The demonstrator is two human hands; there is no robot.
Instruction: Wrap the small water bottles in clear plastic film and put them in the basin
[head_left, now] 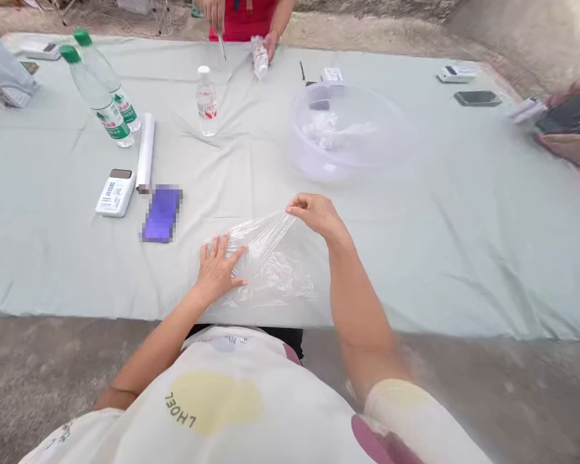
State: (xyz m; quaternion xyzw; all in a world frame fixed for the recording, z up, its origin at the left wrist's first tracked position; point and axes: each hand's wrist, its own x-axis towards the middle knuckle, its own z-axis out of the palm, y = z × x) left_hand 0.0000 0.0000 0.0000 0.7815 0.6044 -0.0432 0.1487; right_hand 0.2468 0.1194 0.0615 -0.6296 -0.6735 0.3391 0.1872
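Note:
A thin clear plastic film [283, 274], wrinkled and see-through, lies on the cloth-covered table [391, 258] close to its front edge. My left hand [216, 270] rests flat on the film's left part with its fingers spread. Pinched between thumb and fingertips, a corner of the film is lifted by my right hand [314, 212], and taut creases run from there down toward the left hand. Whether the film is a bag or a single sheet, I cannot tell.
Beyond my hands stands a translucent basin [314, 164] with crumpled clear plastic inside. To the left are a white power bank [116, 193], a blurred purple item [162, 216], a white roll [145, 151] and water bottles [207, 103]. Across the table, a person's hand [270, 45] holds crumpled plastic.

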